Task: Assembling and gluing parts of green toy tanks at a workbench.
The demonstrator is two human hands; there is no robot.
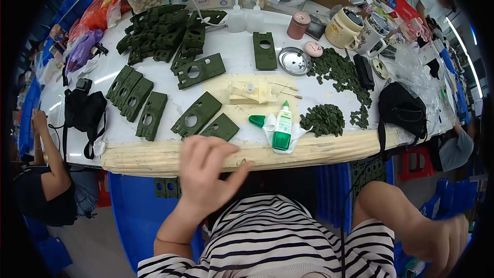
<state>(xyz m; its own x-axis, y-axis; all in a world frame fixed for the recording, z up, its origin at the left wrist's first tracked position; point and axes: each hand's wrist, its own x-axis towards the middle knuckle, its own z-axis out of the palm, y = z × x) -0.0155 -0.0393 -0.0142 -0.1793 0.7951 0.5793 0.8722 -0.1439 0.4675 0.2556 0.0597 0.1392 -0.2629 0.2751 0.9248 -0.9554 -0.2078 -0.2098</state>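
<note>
My left hand (pixel 203 175) is over the padded front edge of the table, thumb and fingers apart, with nothing seen in it. Just beyond its fingertips lie green plastic tank hull parts (pixel 220 126), each with a round hole. My right hand (pixel 443 244) hangs low at the right, away from the table; it is smeared by motion and its fingers are partly hidden. A glue bottle (pixel 282 129) with a green base lies on a white tissue (pixel 294 145), its green cap (pixel 256 120) beside it. Behind it sits a masking-taped block (pixel 252 92) with thin sticks (pixel 289 92).
A heap of green hull parts (pixel 157 33) fills the back left. Small green pieces (pixel 323 120) are piled right of the glue, near a round metal tin (pixel 294 61). Mugs (pixel 343 27) stand behind. Black bags (pixel 403 110) rest at the right and left edges; blue bins (pixel 146 211) sit below.
</note>
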